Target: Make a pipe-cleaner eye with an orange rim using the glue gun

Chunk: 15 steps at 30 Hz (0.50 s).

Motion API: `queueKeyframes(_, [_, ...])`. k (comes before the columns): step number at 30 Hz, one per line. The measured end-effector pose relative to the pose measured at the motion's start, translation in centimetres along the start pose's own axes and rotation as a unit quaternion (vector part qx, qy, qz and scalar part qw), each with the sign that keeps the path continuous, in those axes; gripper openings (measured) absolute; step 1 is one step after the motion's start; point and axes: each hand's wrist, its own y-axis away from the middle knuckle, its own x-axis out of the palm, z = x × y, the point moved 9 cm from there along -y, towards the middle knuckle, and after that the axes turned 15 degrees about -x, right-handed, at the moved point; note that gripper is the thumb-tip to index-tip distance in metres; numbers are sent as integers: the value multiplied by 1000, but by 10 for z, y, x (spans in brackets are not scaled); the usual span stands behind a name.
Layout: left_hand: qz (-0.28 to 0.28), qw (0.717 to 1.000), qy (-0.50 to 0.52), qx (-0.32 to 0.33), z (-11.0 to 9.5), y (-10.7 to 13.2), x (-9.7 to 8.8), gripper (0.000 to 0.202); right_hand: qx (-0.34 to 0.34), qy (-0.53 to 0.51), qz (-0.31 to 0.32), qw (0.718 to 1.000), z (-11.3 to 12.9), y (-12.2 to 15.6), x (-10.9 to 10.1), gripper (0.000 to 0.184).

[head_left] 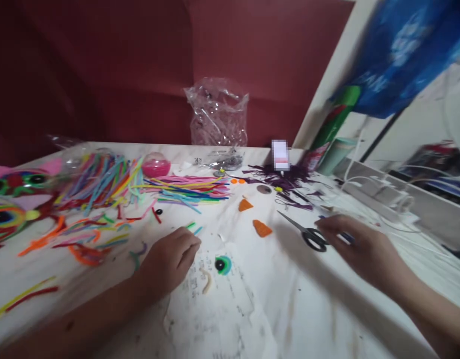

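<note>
My left hand [173, 257] rests on the table with its fingers curled in; what they hold, if anything, is hidden. Short green and blue pipe cleaner pieces [198, 230] lie just beyond its knuckles. A green-and-blue coiled eye with a black centre [223, 265] sits on a marked paper sheet [230, 309], beside a beige curved strip [206, 280]. On the right, my right hand [359, 244] is closed, thumb and fingers together, right beside the black-handled scissors [314, 240]. Something dark blue [345, 238] shows behind it. Two orange felt-like pieces [261, 229] lie between the hands.
Piles of coloured pipe cleaners [185, 188] and loose scraps cover the left and back. Decorated eye pieces [13, 217] lie far left. A pink-based dome [156, 164], clear bag [219, 114], purple shreds [289, 177] and phone [280, 154] stand behind. White cables [386, 212] run along the right.
</note>
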Motion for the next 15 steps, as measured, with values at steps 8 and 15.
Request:
queueKeyframes(8, [33,986,23,-160,27,-24,-20,18,-183,-264,114,940,158,-30,81,21])
queueKeyframes(15, [72,988,37,-131,14,-10,-1,19,-208,-78,197,955,215,-45,136,17])
